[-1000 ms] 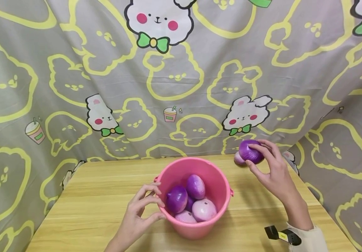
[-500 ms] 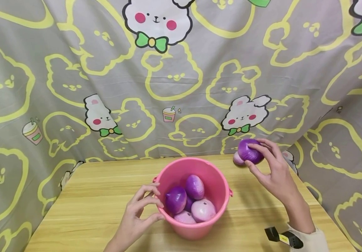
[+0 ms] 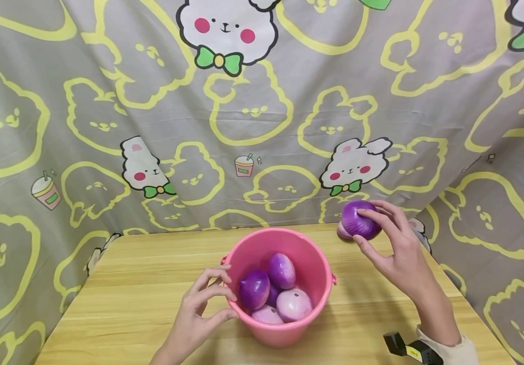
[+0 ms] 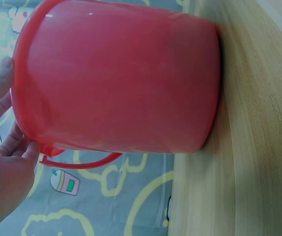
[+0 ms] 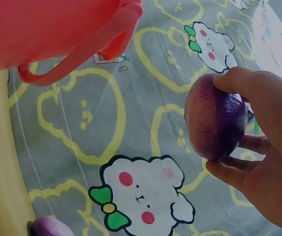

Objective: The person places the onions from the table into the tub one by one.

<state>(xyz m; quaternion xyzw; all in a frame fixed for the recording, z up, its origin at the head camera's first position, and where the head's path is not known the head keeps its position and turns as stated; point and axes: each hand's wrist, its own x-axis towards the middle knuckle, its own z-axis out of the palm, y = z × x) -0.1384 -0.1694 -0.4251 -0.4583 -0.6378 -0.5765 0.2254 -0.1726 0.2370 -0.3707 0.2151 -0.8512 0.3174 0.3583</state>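
A pink bucket [image 3: 285, 332] stands on the wooden table with several red onions [image 3: 282, 271] inside, some dark purple and some pale. My left hand [image 3: 198, 304] grips the bucket's rim at its left side, by the handle joint. In the left wrist view, fingers [image 4: 1, 78] meet that rim. Right of the bucket, above the table, my right hand [image 3: 396, 253] holds a dark purple red onion [image 3: 359, 221] between thumb and fingers. The right wrist view shows this onion [image 5: 214, 118] held off the table. Behind it, another pale onion [image 3: 344, 230] is partly hidden.
A grey curtain [image 3: 253, 126] with yellow outlines and white rabbits hangs behind and beside the table [image 3: 152, 274]. The bucket's handle [image 5: 72, 64] hangs down on its far side. A black strap device [image 3: 412, 350] sits at my right wrist.
My right hand with the onion has shifted very slightly left and up. The left hand and bucket stay nearly in place; the view has drifted a little.
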